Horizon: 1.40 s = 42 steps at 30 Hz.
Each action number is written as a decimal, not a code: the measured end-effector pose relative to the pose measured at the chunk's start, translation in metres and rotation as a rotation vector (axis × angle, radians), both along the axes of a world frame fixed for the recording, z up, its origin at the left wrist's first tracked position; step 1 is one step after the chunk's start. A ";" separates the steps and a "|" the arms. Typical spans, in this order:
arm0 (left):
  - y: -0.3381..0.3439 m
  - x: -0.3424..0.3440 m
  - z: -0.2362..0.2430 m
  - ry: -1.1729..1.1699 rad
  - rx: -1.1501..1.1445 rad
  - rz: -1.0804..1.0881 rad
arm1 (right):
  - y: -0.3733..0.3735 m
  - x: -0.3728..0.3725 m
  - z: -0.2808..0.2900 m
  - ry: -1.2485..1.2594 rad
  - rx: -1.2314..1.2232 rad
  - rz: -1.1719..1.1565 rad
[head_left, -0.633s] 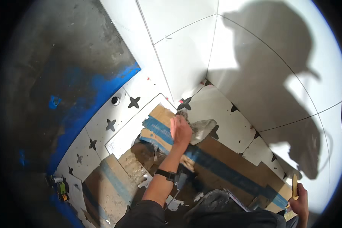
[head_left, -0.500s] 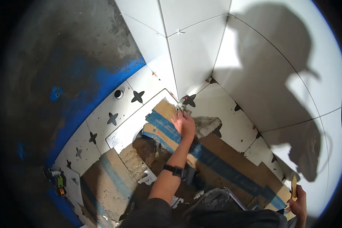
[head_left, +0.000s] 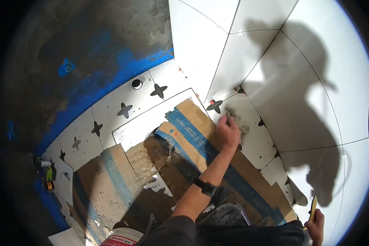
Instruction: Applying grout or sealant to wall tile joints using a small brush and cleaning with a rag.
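Beside the cardboard (head_left: 194, 114), the left hand (head_left: 228, 133) pinches a grey rag-like wad (head_left: 243, 126) whose grime could smear floor tile (head_left: 256, 142) (the right hand (head_left: 316, 225) grips a yellow handle (head_left: 313, 206)).

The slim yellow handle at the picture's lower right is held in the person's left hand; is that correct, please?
Wrong hand: the head view shows the slim yellow handle at the picture's lower right held in the person's right hand.

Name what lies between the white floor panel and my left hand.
Blue-striped cardboard lies between that panel and your left hand in the head view.
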<state>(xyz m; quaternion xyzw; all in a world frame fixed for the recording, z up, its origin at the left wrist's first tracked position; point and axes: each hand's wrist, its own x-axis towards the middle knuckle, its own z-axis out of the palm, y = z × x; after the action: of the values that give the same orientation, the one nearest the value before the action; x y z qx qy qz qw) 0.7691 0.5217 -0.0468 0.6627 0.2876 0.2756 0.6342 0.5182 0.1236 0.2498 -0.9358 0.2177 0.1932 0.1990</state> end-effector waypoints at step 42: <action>0.054 0.032 0.314 -0.663 -0.610 0.245 | 0.019 -0.012 0.038 0.026 0.126 0.056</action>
<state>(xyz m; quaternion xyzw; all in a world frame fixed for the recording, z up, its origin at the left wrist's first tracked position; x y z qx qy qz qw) 0.8014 0.5758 0.2670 0.2830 0.2135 0.4483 0.8206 0.5065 0.1431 0.2873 -0.9245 0.1813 0.2244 0.2491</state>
